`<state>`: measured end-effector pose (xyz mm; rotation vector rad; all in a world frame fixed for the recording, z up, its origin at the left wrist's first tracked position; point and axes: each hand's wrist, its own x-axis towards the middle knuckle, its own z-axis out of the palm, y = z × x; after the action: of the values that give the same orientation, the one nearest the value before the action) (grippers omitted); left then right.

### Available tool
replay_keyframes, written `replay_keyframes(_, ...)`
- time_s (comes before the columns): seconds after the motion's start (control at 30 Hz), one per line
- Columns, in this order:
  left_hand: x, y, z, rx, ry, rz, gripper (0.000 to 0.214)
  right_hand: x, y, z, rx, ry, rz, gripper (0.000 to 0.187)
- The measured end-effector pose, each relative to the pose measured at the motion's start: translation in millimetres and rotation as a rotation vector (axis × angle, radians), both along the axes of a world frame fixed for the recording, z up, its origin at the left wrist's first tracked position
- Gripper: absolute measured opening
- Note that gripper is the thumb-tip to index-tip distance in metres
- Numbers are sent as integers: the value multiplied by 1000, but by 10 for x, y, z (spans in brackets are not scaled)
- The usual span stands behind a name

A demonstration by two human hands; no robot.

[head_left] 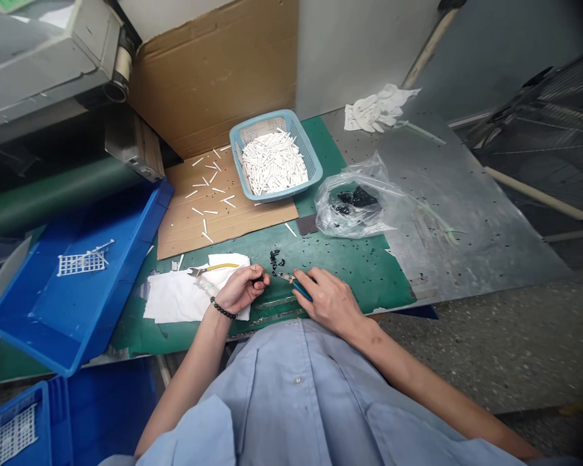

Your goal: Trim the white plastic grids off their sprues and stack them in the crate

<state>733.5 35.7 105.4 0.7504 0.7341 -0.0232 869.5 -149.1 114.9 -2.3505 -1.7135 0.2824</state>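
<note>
- Although the head view looks down on both hands, the small dark piece (260, 279) held in the left hand (240, 289) is mostly hidden by the fingers (252, 275), and its shape is hard to make out.
- Those left fingers are pressed together on the piece, above a green mat (359, 268); a beaded bracelet (223, 308) circles the wrist.
- The right hand (328, 301) has its fingers (305, 277) wrapped around a blue-handled tool (301, 289), partly covering the handle. Its slim metal tip (285, 278) points toward the piece, very near it; whether they touch cannot be told.
- Yellow-handled side cutters (216, 266) lie on a white sheet (187, 298), just beside the left hand.
- Small black bits (274, 259) sit in a loose cluster on the mat, and a clear plastic bag (354, 204) holds more black pieces.
- A light blue basket (315, 165) is full of white sticks, with others strewn across flattened cardboard (238, 220).
- A blue tray (39, 317) holds a white plastic grid (82, 263); a blue crate (19, 421) is cut off at the lower left.
- White gloves (376, 110) lie on the metal surface (471, 213), and a grey machine (43, 58) stands at the upper left.
</note>
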Motion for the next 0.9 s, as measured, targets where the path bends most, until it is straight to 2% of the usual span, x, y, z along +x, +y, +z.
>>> replay_keyframes(0.13,-21,21,-26,-28,-45,40,16,66,6,-9,-176,-55,-53,34)
replay_keyframes(0.23,37,-9,-35,78,38,34,20,68,22,35,-233,-45,-43,34)
replay_keyframes(0.3,89,-56,-61,278,159,8,29,52,30,63,-232,-33,-42,35)
replay_keyframes(0.47,151,-220,-144,1073,483,-162,31,8,22,65,-218,-26,-49,36)
replay_keyframes(0.53,155,-282,-152,1233,581,-227,25,-2,13,53,-205,-32,-49,36)
replay_keyframes(0.6,162,-329,-154,1311,610,-272,21,-8,9,49,-189,-40,-48,37)
replay_keyframes(0.77,187,-360,-192,1455,499,-347,18,-19,28,75,-182,-45,-51,37)
replay_keyframes(0.9,191,-347,-200,1415,451,-327,18,-23,38,90,-151,-49,-51,36)
